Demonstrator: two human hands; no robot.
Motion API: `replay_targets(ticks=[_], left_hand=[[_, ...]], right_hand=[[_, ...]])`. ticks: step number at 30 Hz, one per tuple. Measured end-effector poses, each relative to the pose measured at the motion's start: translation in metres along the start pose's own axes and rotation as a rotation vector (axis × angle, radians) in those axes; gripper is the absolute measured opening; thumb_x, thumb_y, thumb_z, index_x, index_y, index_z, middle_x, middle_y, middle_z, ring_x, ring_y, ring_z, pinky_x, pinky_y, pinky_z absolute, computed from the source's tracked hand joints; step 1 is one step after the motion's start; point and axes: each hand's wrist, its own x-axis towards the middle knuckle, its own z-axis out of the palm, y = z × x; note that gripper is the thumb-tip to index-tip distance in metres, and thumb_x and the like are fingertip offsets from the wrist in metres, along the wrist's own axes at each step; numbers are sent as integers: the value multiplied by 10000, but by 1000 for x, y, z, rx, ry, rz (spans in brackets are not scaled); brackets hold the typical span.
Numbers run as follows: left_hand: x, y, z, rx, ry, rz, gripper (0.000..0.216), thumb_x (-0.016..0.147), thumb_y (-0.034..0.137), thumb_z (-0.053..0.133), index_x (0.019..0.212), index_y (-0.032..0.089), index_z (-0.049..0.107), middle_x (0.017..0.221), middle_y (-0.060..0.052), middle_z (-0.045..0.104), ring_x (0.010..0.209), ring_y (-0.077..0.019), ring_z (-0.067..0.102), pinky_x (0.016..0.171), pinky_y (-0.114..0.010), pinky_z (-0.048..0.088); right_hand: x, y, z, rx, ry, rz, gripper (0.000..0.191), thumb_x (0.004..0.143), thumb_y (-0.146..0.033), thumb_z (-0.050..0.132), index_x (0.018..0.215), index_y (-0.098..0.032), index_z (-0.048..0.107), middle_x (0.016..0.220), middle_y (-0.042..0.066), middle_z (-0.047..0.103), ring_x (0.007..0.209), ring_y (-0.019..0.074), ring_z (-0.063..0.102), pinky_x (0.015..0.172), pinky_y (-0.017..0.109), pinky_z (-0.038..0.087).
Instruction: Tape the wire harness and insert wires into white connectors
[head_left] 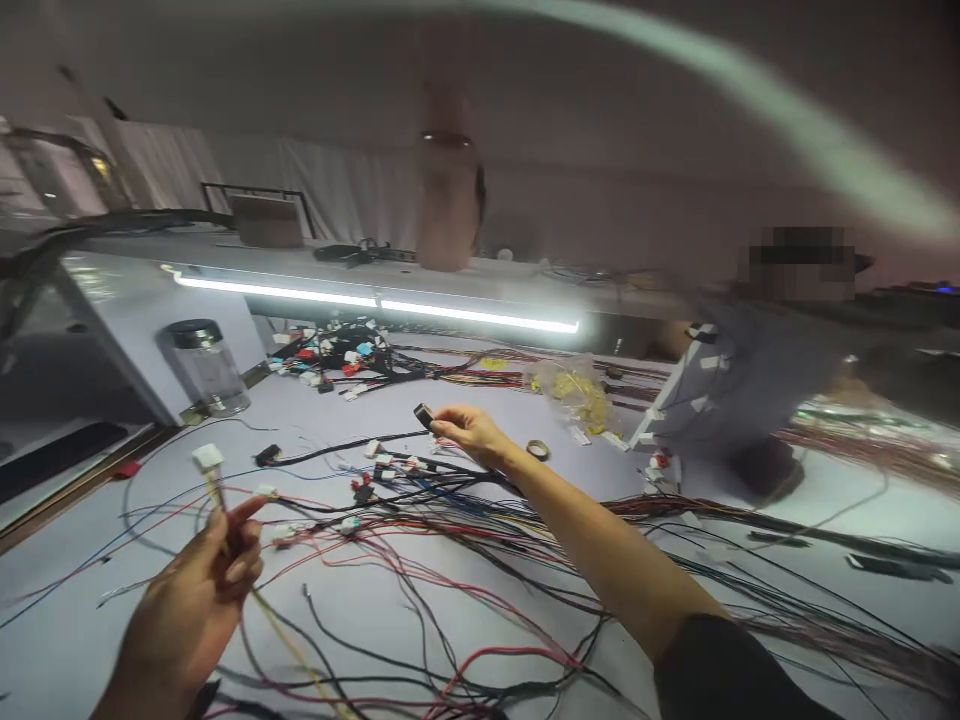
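My left hand (196, 585) is closed around a few wires. A white connector (208, 457) on their upper end stands above my fingers, and a yellow wire (289, 645) trails below the hand. Farther off, over the middle of the table, my right hand (469, 432) pinches a small black roll of tape (424, 415) at its edge. Below it lies a wire harness with black, red and blue wires (465, 500) and several small connectors. A black connector (267, 456) on a dark sleeved cable lies between my two hands.
Another tape roll (538, 450) lies right of my right hand. Behind it are a bag of yellow pieces (574, 395) and a heap of connectors (337, 350). A clear jar (208, 370) stands at left. A lit tube (375, 300) hangs under the shelf. Another person (795, 370) is at right.
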Motion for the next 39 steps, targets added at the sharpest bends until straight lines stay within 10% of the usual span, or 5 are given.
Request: replay_targets(ticks=[7, 19, 28, 39], left_hand=[[-30, 6, 17, -150, -48, 107, 385, 737, 374, 733, 1069, 188, 680, 627, 23, 518, 478, -49, 322, 431, -165, 293], [-44, 12, 6, -68, -154, 146, 307, 738, 367, 737, 974, 171, 709, 737, -7, 544, 544, -63, 362, 480, -206, 326], [-48, 15, 8, -107, -264, 106, 288, 776, 390, 701, 951, 162, 716, 821, -25, 577, 556, -67, 361, 506, -227, 358], [-44, 9, 11, -50, -196, 164, 251, 722, 319, 761, 899, 146, 722, 770, -22, 567, 550, -60, 374, 502, -223, 338]], right_hand=[[-54, -86, 62, 888, -322, -278, 383, 844, -552, 602, 870, -170, 605, 818, 39, 682, 740, 133, 603, 695, 260, 418], [-56, -124, 83, 837, -294, -259, 364, 810, -545, 639, 829, -182, 640, 769, 17, 650, 716, 131, 577, 668, 267, 439], [-61, -120, 93, 554, -129, -608, 162, 882, -388, 617, 925, -260, 706, 1117, 55, 652, 1069, 183, 616, 987, 377, 460], [-63, -101, 100, 700, -141, -474, 142, 855, -355, 642, 918, -240, 697, 1002, 40, 672, 939, 171, 620, 874, 351, 483]])
